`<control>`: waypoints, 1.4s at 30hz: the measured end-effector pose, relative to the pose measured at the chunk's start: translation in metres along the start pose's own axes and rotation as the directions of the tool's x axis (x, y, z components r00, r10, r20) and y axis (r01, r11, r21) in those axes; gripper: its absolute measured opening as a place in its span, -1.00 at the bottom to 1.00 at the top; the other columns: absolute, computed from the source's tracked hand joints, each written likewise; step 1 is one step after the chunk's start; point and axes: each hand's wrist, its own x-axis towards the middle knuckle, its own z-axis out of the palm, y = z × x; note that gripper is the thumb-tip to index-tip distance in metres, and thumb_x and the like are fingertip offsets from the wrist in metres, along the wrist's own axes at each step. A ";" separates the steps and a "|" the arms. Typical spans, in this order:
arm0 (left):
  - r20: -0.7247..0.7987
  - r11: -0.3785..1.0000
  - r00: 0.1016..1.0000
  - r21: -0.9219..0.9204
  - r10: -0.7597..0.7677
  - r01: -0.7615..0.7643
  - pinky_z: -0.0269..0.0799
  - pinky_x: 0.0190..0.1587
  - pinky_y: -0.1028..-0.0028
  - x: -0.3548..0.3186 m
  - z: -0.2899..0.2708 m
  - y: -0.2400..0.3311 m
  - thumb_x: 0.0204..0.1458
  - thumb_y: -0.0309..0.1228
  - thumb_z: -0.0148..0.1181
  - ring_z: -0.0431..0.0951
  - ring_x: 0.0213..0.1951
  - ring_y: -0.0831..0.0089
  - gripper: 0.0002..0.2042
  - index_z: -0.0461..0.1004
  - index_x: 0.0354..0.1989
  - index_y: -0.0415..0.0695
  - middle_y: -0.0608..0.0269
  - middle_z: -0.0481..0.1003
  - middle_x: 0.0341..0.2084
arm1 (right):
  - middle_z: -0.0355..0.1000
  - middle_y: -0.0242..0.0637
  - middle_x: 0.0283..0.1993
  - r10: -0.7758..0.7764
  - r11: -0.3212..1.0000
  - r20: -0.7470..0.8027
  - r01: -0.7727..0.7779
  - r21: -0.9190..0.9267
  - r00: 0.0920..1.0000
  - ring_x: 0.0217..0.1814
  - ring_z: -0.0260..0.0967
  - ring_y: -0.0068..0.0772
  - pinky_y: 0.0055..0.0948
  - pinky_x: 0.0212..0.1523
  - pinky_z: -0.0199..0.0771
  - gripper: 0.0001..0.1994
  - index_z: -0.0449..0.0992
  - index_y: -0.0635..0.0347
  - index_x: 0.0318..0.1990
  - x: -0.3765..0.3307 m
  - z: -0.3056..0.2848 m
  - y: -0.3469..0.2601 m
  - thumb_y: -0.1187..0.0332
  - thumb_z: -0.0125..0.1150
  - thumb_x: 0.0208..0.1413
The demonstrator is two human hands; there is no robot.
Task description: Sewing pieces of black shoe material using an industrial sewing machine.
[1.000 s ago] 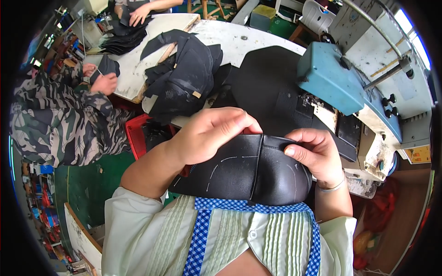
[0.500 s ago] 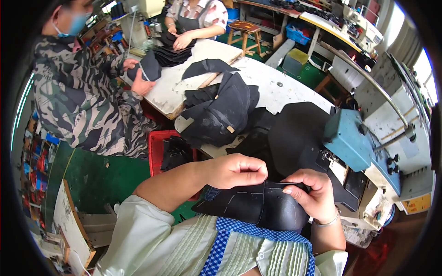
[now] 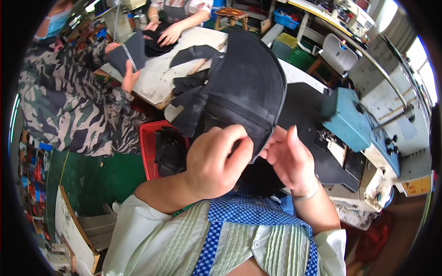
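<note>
From my seat far off, I begin with the left hand (image 3: 216, 161): it is mostly closed, fingers curled and thumb drawn in, and it seems to pinch the near end of the black piece (image 3: 246, 78). The right hand (image 3: 292, 161) is loosely open at the piece's right edge, thumb raised, fingers partly behind the material (whether they grip it or merely brush it, I cannot tell).

The piece stands tilted up in front of the chest, its rounded far end toward the table (image 3: 152, 76), a seamed band crossing it. I judge the step in hand to be turning and checking this piece. As I read it, the next move calls for the right fingers to close on that edge, so both hands can steady the seam.

Further out, left of the forearm, a red crate (image 3: 146, 149) holds dark pieces (image 3: 169, 147). To the right, a broad black panel (image 3: 301, 108) lies beside a blue machine head (image 3: 347, 119).

Past those, at the table, a co-worker in camouflage (image 3: 78, 106) holds a dark piece with a pale stripe (image 3: 119, 57), and another co-worker's hand (image 3: 171, 34) rests on a dark stack.
</note>
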 end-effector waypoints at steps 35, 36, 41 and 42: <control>0.520 -0.121 0.650 -0.823 -0.554 0.555 0.37 0.13 0.47 -0.055 -0.005 -0.014 0.27 -0.60 0.00 0.49 0.02 0.50 -0.72 0.30 0.15 -0.29 0.17 0.50 0.00 | 0.24 -0.11 -0.64 -0.197 0.480 0.069 0.158 -0.863 0.978 -0.67 0.18 -0.28 -0.36 -0.57 0.25 -0.69 0.32 0.31 -0.56 -0.033 -0.011 0.027 0.47 0.16 0.25; 0.583 -0.174 0.581 -0.775 -0.568 0.608 0.39 0.10 0.49 -0.069 -0.001 -0.013 0.28 -0.58 0.01 0.50 0.02 0.52 -0.70 0.30 0.17 -0.28 0.18 0.50 0.00 | 0.25 -0.03 -0.62 -0.244 0.305 0.184 0.255 -0.918 0.952 -0.64 0.25 -0.02 -0.25 -0.57 0.27 -0.67 0.30 0.30 -0.59 -0.038 -0.007 0.030 0.45 0.23 0.19; 0.711 -0.228 0.504 -0.662 -0.490 0.714 0.38 0.07 0.55 -0.133 0.036 0.000 0.29 -0.56 0.04 0.44 0.01 0.63 -0.62 0.27 0.27 -0.30 0.28 0.46 0.02 | 0.51 -0.06 -0.47 0.095 0.028 0.198 0.197 -0.980 0.975 -0.45 0.51 0.00 -0.23 -0.42 0.51 -0.79 0.54 0.30 -0.38 -0.063 -0.034 0.033 0.33 0.40 0.05; 0.687 -0.238 0.509 -0.688 -0.517 0.686 0.37 0.08 0.56 -0.126 0.041 -0.001 0.30 -0.55 0.03 0.44 0.01 0.63 -0.62 0.26 0.28 -0.30 0.28 0.47 0.03 | 0.56 -0.07 -0.41 0.044 0.004 0.215 0.215 -0.977 0.976 -0.43 0.55 -0.05 -0.31 -0.40 0.53 -0.80 0.57 0.30 -0.32 -0.067 -0.033 0.031 0.35 0.43 0.03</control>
